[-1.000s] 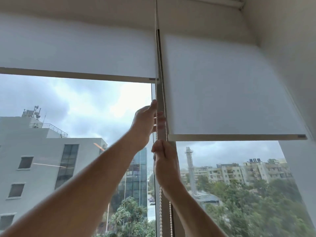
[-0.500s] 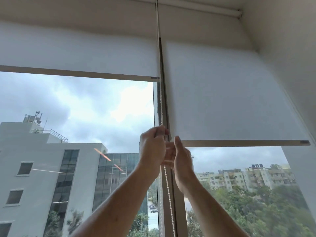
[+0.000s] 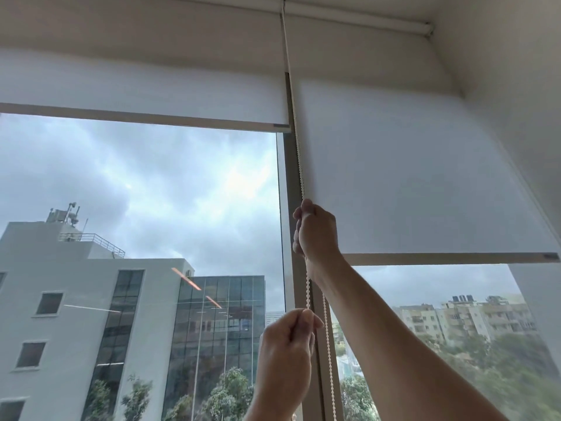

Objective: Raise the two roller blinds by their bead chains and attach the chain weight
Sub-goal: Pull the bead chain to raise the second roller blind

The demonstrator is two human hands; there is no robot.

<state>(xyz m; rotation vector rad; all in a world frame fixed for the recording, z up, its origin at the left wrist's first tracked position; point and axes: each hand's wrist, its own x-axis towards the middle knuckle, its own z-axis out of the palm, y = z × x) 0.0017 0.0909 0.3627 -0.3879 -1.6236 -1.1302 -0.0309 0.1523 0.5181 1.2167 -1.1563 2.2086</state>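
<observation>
I see 2 blinds over the window: the left blind [image 3: 142, 92] is raised high, its bottom bar well above the right blind [image 3: 419, 183], whose bar hangs at about wrist level. If I keep hauling unevenly, the right blind could roll up crooked or stop short of the left one.

The mullion [image 3: 288, 208] runs between them, and the chain [image 3: 299, 165] drops along it from the bracket at the ceiling.

My hands are apart, one above the other. The right hand [image 3: 315, 232] grips the chain high up, fingers curled round it; the left hand [image 3: 288, 344] pinches a strand lower down. I judge the main risks are pulling the wrong strand, which would lower the blind, beads slipping through a loose pinch, or a jerk jamming the clutch.

I see no chain weight.
</observation>
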